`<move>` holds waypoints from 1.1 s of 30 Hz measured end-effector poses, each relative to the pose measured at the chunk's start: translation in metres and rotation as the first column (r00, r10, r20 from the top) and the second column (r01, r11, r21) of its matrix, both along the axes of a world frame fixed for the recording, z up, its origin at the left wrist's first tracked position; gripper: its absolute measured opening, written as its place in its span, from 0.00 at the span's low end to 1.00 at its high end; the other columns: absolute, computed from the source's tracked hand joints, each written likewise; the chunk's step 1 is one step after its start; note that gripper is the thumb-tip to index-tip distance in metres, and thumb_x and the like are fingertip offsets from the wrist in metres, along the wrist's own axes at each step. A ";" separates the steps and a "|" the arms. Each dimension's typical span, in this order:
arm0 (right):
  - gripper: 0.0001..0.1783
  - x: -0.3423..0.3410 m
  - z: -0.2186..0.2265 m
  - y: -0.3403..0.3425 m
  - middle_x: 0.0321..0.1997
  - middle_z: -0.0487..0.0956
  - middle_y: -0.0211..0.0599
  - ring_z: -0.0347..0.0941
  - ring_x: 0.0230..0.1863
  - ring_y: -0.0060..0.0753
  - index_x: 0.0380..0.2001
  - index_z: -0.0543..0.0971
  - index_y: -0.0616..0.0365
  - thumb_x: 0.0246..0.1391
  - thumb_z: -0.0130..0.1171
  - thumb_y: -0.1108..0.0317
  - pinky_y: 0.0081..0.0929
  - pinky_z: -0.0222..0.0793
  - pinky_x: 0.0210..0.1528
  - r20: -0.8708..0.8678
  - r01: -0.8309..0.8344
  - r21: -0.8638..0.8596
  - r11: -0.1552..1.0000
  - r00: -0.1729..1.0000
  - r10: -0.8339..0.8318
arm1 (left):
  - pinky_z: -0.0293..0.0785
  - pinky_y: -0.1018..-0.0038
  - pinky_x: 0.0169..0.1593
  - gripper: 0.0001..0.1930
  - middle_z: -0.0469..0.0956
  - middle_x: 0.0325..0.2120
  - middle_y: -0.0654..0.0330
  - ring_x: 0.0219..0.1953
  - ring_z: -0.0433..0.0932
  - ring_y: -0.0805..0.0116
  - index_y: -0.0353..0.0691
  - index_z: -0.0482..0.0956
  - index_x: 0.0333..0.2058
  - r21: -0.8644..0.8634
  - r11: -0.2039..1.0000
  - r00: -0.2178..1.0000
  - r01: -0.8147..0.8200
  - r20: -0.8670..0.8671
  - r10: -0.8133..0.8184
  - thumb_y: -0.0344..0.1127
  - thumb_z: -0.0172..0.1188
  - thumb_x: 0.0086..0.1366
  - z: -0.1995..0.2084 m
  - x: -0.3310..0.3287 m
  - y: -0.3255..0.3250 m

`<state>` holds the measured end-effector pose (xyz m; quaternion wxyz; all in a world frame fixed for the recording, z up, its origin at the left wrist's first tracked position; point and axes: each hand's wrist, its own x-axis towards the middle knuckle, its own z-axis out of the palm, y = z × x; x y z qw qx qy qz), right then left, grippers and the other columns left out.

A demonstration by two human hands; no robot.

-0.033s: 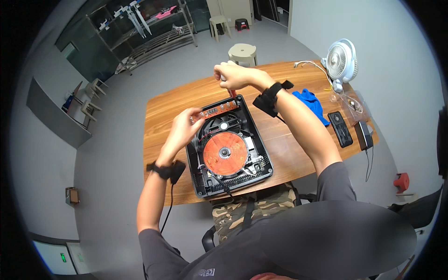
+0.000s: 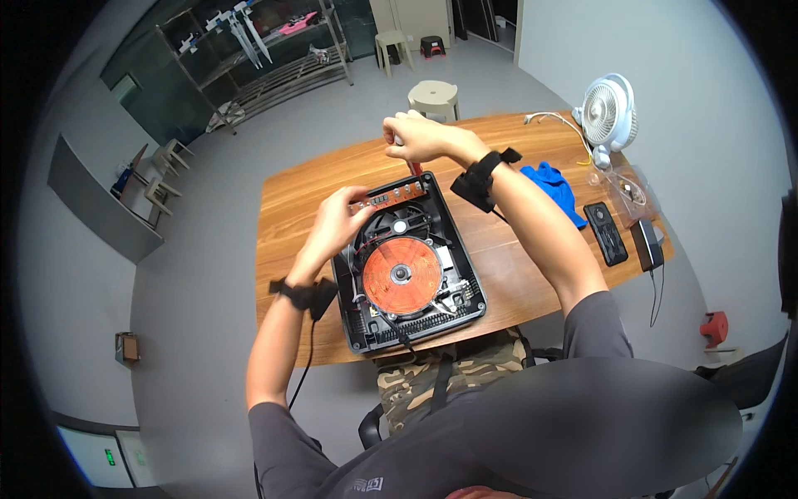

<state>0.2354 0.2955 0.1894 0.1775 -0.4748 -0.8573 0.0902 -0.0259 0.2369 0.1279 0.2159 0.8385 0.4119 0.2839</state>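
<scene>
A head-worn fisheye faces down over the wooden table (image 2: 287,218), close above.

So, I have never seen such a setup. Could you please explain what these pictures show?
There is no robot, only a person working barehanded. The view comes from a fisheye camera worn on the head, looking down, so straight edges bend. On the wooden table lies an opened black appliance with an orange coil and a black fan inside. The right hand grips a partly hidden red tool near its far right corner; the left hand is at the left end of an orange circuit strip. To the right are a blue cloth and a white fan.
</scene>
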 end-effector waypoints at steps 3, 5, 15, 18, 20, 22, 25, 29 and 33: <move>0.14 -0.017 -0.011 0.013 0.44 0.79 0.53 0.72 0.50 0.56 0.39 0.79 0.60 0.59 0.60 0.60 0.46 0.70 0.54 -0.064 -0.019 0.084 0.996 0.998 0.025 | 0.81 0.72 0.43 0.26 0.83 0.50 0.54 0.38 0.84 0.69 0.32 0.74 0.60 -0.132 0.991 0.998 0.003 0.069 0.006 0.35 0.66 0.66 -0.019 0.030 0.035; 0.09 -0.009 -0.019 0.018 0.39 0.77 0.50 0.71 0.44 0.55 0.36 0.75 0.61 0.57 0.58 0.67 0.45 0.69 0.49 -0.134 -0.030 0.136 0.990 0.990 0.048 | 0.80 0.73 0.42 0.23 0.83 0.49 0.54 0.38 0.82 0.73 0.31 0.76 0.59 -0.149 0.984 0.982 0.101 0.175 -0.075 0.34 0.65 0.67 -0.015 0.059 0.043; 0.22 -0.001 0.000 -0.007 0.47 0.77 0.54 0.77 0.51 0.56 0.45 0.76 0.63 0.62 0.58 0.52 0.43 0.75 0.49 0.015 0.261 0.167 0.951 0.964 -0.267 | 0.79 0.70 0.39 0.12 0.87 0.34 0.56 0.32 0.84 0.70 0.33 0.83 0.41 -0.211 0.967 0.931 0.144 0.359 -0.061 0.36 0.66 0.64 -0.021 0.104 0.067; 0.27 -0.007 0.023 -0.017 0.40 0.84 0.48 0.83 0.43 0.51 0.45 0.79 0.60 0.63 0.56 0.44 0.43 0.79 0.45 0.244 0.390 0.067 0.918 0.886 -0.394 | 0.79 0.69 0.41 0.12 0.86 0.33 0.56 0.33 0.84 0.68 0.33 0.82 0.39 -0.106 0.990 0.949 0.091 0.310 -0.054 0.35 0.69 0.62 -0.014 0.110 0.061; 0.26 -0.010 0.025 -0.015 0.38 0.86 0.46 0.84 0.42 0.52 0.46 0.79 0.59 0.62 0.58 0.44 0.44 0.79 0.43 0.308 0.412 0.030 0.910 0.863 -0.401 | 0.79 0.69 0.42 0.12 0.86 0.31 0.57 0.33 0.83 0.68 0.33 0.81 0.37 -0.059 0.998 0.960 0.020 0.279 -0.003 0.34 0.70 0.60 -0.016 0.114 0.060; 0.27 -0.005 0.016 -0.008 0.36 0.86 0.46 0.84 0.41 0.55 0.47 0.77 0.59 0.60 0.60 0.45 0.45 0.79 0.40 0.319 0.406 0.082 0.910 0.855 -0.410 | 0.79 0.68 0.43 0.13 0.85 0.30 0.58 0.33 0.83 0.68 0.34 0.80 0.37 -0.117 0.993 0.956 -0.006 0.291 0.040 0.34 0.72 0.59 -0.011 0.120 0.056; 0.27 0.000 0.006 -0.003 0.39 0.85 0.50 0.83 0.43 0.56 0.48 0.75 0.62 0.58 0.61 0.48 0.46 0.79 0.43 0.237 0.353 0.144 0.924 0.894 -0.379 | 0.79 0.67 0.41 0.14 0.84 0.30 0.58 0.32 0.83 0.67 0.35 0.79 0.38 -0.107 0.993 0.941 0.043 0.337 -0.005 0.34 0.73 0.57 -0.010 0.120 0.059; 0.27 0.011 0.004 -0.002 0.42 0.84 0.53 0.81 0.45 0.58 0.49 0.74 0.62 0.58 0.62 0.50 0.46 0.78 0.46 0.169 0.214 0.046 0.976 0.961 -0.219 | 0.78 0.68 0.40 0.14 0.84 0.30 0.57 0.32 0.83 0.67 0.35 0.80 0.37 -0.130 0.990 0.972 0.063 0.234 -0.031 0.35 0.73 0.57 -0.007 0.114 0.062; 0.28 0.018 0.004 -0.009 0.42 0.84 0.54 0.81 0.45 0.59 0.50 0.75 0.61 0.58 0.61 0.48 0.47 0.78 0.47 0.129 0.159 0.093 0.983 0.977 -0.170 | 0.78 0.68 0.38 0.16 0.84 0.30 0.57 0.31 0.82 0.68 0.35 0.80 0.37 -0.107 0.993 0.973 0.049 0.230 -0.024 0.37 0.75 0.55 -0.009 0.119 0.060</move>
